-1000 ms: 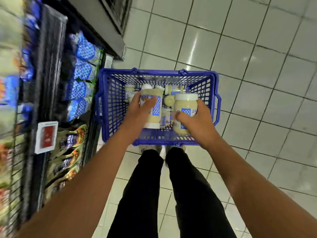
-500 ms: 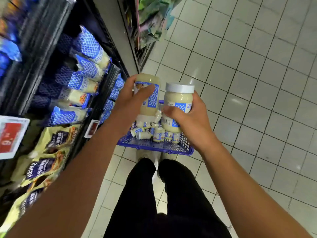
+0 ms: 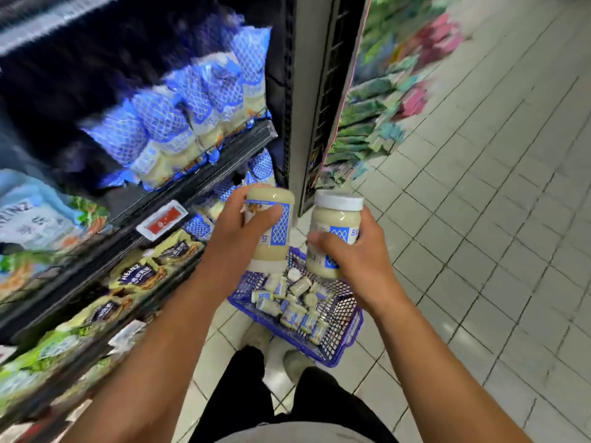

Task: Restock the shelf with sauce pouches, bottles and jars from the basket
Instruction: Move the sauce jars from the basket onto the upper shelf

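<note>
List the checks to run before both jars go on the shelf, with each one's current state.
1. Left hand grips bottle: ok.
2. Right hand grips jar: ok.
3. Jar's white lid on: ok.
4. Bottle's cap closed: cannot tell, it points down behind the hand.
5. Free slot on shelf: cannot tell, blurred, pouches fill the visible row.
6. Basket clear of feet: ok.

**Bright aisle, smeared shelves**

We see even overhead light with soft sheen on the floor tiles. Motion blur smears the shelf at left and the far packets; wide-angle bending curves the edges.
</note>
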`<state>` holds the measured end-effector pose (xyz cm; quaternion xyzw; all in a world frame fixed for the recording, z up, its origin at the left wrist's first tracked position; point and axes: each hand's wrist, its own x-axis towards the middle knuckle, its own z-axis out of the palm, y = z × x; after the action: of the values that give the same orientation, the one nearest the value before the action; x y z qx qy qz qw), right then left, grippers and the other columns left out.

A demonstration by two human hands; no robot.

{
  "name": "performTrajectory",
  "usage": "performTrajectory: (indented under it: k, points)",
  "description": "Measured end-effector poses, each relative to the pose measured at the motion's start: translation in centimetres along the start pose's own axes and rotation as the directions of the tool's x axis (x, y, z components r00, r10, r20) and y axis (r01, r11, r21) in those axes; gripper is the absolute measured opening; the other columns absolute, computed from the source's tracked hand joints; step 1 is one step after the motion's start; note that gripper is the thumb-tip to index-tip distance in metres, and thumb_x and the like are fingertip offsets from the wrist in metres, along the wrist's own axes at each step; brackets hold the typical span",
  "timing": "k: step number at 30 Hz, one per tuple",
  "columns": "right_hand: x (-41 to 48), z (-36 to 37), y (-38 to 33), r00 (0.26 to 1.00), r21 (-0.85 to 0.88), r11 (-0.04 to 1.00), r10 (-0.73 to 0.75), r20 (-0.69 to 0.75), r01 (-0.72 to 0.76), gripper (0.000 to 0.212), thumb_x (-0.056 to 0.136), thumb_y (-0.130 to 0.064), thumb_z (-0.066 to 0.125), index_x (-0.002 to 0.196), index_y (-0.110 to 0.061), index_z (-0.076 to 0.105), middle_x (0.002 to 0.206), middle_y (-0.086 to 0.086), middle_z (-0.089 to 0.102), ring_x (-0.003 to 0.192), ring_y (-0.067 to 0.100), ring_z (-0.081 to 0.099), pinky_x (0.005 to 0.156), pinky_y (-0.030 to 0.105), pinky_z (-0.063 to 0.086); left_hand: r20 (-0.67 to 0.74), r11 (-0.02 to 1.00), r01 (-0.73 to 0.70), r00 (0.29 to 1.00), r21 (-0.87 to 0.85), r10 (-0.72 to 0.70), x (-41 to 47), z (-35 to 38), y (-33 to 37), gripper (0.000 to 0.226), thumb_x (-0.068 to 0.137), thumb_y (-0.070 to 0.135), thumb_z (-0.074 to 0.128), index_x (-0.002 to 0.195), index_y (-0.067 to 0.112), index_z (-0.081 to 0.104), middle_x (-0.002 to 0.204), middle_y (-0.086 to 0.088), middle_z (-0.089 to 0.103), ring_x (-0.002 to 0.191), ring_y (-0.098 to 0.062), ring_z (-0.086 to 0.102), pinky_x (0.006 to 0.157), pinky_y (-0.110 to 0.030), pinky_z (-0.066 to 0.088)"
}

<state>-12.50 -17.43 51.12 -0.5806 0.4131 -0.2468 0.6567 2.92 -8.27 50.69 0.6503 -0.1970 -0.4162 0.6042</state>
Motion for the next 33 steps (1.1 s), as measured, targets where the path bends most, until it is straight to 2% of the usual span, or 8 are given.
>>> performTrajectory:
  k: [2, 4, 9, 13, 17, 22, 28, 33]
  points:
    - [-0.4, 0.6, -1.3, 0.997, 0.001, 0.999, -0.041, 0.07, 0.041, 0.042, 0.056, -0.035, 0.079, 0.094, -0.029, 0.062, 0.072, -0.01, 0.07, 0.061, 0.005, 0.063, 0.056, 0.022, 0.053, -0.07, 0.999, -0.035, 0.997, -0.023, 0.033, -1.9, -0.7, 1.0, 0.039, 0.065, 0.049, 0.073, 0.103, 0.041, 0.066, 0.104, -0.004, 0.073, 0.097, -0.031, 0.07, 0.087, -0.055, 0.054]
    - [-0.9, 1.6, -2.5, 0.985, 0.0, 0.997, -0.076, 0.153, 0.077, 0.041, 0.055, -0.039, 0.077, 0.093, -0.032, 0.063, 0.073, -0.011, 0.071, 0.061, 0.004, 0.063, 0.056, 0.022, 0.053, -0.155, 0.997, -0.076, 0.985, -0.033, 0.07, -3.9, -1.6, 1.8, 0.041, 0.064, 0.05, 0.074, 0.104, 0.043, 0.066, 0.101, -0.001, 0.074, 0.093, -0.026, 0.07, 0.086, -0.054, 0.054]
    - [-2.5, 4.8, -4.5, 0.924, -0.021, 0.987, -0.141, 0.355, 0.159, 0.055, 0.054, -0.042, 0.077, 0.103, -0.022, 0.063, 0.078, -0.01, 0.072, 0.065, 0.004, 0.065, 0.059, 0.022, 0.052, -0.353, 0.984, -0.175, 0.923, -0.037, 0.151, -9.1, -3.9, 3.4, 0.029, 0.068, 0.044, 0.074, 0.093, 0.055, 0.066, 0.09, 0.013, 0.075, 0.079, -0.008, 0.07, 0.064, -0.029, 0.058]
    - [-4.3, 7.7, -5.5, 0.853, -0.017, 0.983, -0.151, 0.5, 0.184, 0.05, 0.054, -0.042, 0.078, 0.099, -0.026, 0.064, 0.08, -0.008, 0.071, 0.068, 0.007, 0.065, 0.063, 0.031, 0.056, -0.487, 0.977, -0.208, 0.858, -0.041, 0.163, -13.7, -6.2, 4.3, 0.038, 0.062, 0.052, 0.072, 0.1, 0.049, 0.066, 0.097, 0.003, 0.074, 0.088, -0.022, 0.071, 0.076, -0.047, 0.058]
    - [-6.6, 11.2, -6.0, 0.748, -0.009, 0.982, -0.139, 0.649, 0.191, 0.053, 0.054, -0.04, 0.079, 0.102, -0.023, 0.064, 0.081, -0.006, 0.072, 0.07, 0.01, 0.067, 0.065, 0.036, 0.059, -0.61, 0.967, -0.25, 0.775, -0.055, 0.166, -18.6, -8.6, 4.3, 0.041, 0.065, 0.051, 0.072, 0.105, 0.043, 0.065, 0.102, 0.0, 0.074, 0.092, -0.023, 0.073, 0.069, -0.044, 0.059]
    - [-10.6, 15.8, -6.4, 0.594, 0.006, 0.97, -0.153, 0.79, 0.242, 0.052, 0.056, -0.039, 0.08, 0.105, -0.031, 0.063, 0.086, -0.013, 0.075, 0.072, 0.001, 0.069, 0.06, 0.016, 0.052, -0.752, 0.952, -0.301, 0.64, -0.057, 0.158, -24.8, -11.2, 3.4, 0.04, 0.065, 0.05, 0.072, 0.104, 0.045, 0.066, 0.103, 0.0, 0.074, 0.09, -0.019, 0.073, 0.067, -0.038, 0.057]
    - [-17.5, 21.5, -5.7, 0.405, 0.045, 0.968, -0.145, 0.903, 0.247, 0.046, 0.065, -0.019, 0.079, 0.108, -0.025, 0.063, 0.085, -0.013, 0.075, 0.07, 0.001, 0.068, 0.058, 0.016, 0.052, -0.875, 0.937, -0.348, 0.463, -0.032, 0.142, -33.4, -14.0, 1.6, 0.049, 0.063, 0.048, 0.072, 0.111, 0.04, 0.063, 0.094, 0.007, 0.075, 0.082, -0.012, 0.072, 0.062, -0.028, 0.056]
    - [-24.9, 25.6, -4.7, 0.271, 0.053, 0.974, -0.113, 0.956, 0.22, 0.045, 0.064, -0.02, 0.078, 0.106, -0.024, 0.062, 0.083, -0.006, 0.075, 0.068, 0.007, 0.068, 0.059, 0.024, 0.055, -0.936, 0.932, -0.361, 0.328, 0.002, 0.129, -41.5, -16.6, 0.1, 0.041, 0.074, 0.036, 0.071, 0.114, 0.032, 0.062, 0.094, 0.001, 0.073, 0.08, -0.014, 0.07, 0.059, -0.03, 0.056]
